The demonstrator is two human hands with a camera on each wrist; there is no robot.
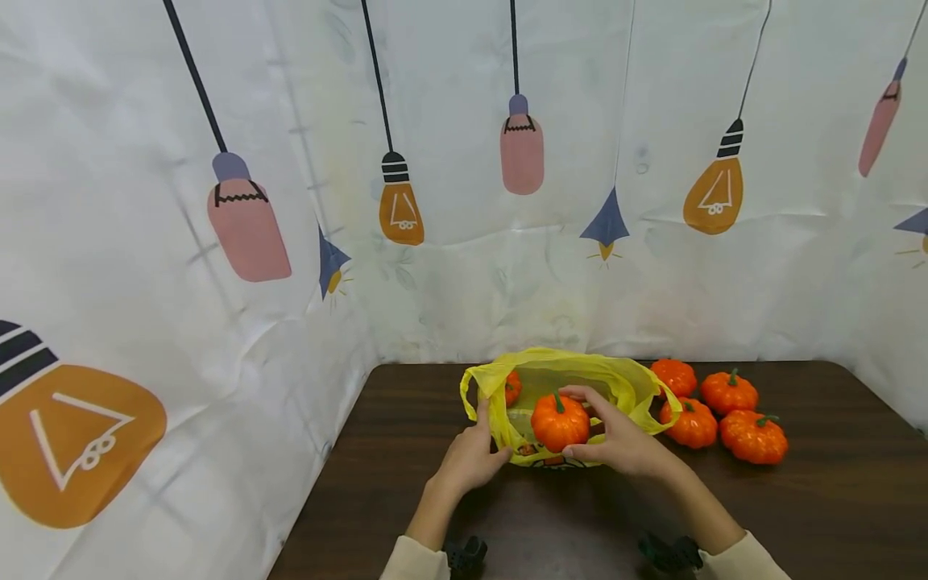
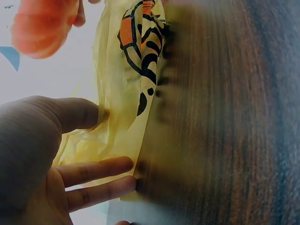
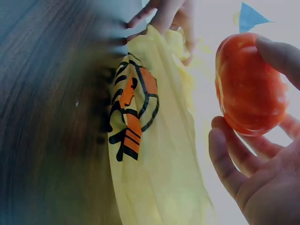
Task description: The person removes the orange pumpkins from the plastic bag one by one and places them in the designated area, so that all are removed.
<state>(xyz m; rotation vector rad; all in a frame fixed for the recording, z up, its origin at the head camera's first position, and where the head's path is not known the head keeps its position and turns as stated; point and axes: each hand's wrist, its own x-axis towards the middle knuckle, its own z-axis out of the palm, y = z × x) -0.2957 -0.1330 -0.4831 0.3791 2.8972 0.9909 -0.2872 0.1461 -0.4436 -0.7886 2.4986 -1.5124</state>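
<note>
A yellow plastic bag (image 1: 580,362) with a black and orange print stands on the table, its mouth facing up. At its left side my left hand (image 1: 467,459) grips the edge, thumb near the front rim and two fingers (image 2: 101,171) stretched along the plastic. Over the front of the mouth, my right hand (image 1: 623,435) holds a small orange pumpkin (image 1: 560,423) with a green stem between thumb and fingers. The same pumpkin (image 3: 251,86) is up beside the bag's rim in the right wrist view. Another orange pumpkin (image 1: 512,388) shows inside the bag at the left.
Several more orange pumpkins (image 1: 754,437) sit in a group to the right of the bag. The dark wooden table (image 1: 855,499) reaches back to a white curtain (image 1: 464,298) printed with lamps, which also hangs along the left side.
</note>
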